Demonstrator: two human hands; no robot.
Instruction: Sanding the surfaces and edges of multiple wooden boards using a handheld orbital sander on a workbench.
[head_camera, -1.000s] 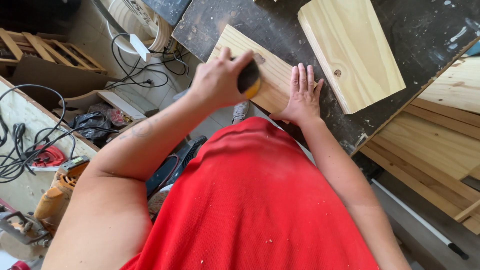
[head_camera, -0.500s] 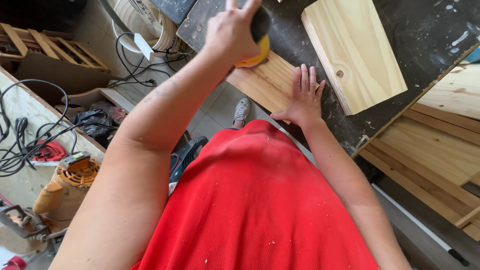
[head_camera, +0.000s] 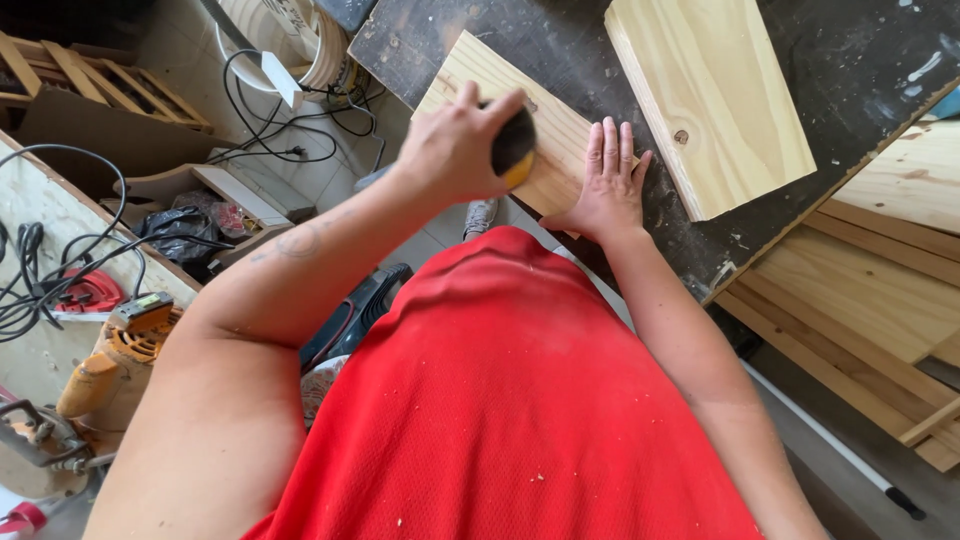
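Head view, left hand (head_camera: 455, 150) gripping sanding block (head_camera: 514, 148), board (head_camera: 510, 130) lying diagonally

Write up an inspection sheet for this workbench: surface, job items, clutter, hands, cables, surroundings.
Surface: dark workbench top, scuffed, with pale paint marks.
Job's things: pine board lying flat at the bench edge; black and yellow sanding block on it.
Clutter: second pine board with a knot, lying beside the first.
Hands: left hand gripping the sanding block; right hand flat on the board, fingers spread.
Cables: black cables looped on the floor by a white bucket.
Surroundings: orange power tool lower left; stacked timber panels at right; wooden slatted frame upper left.
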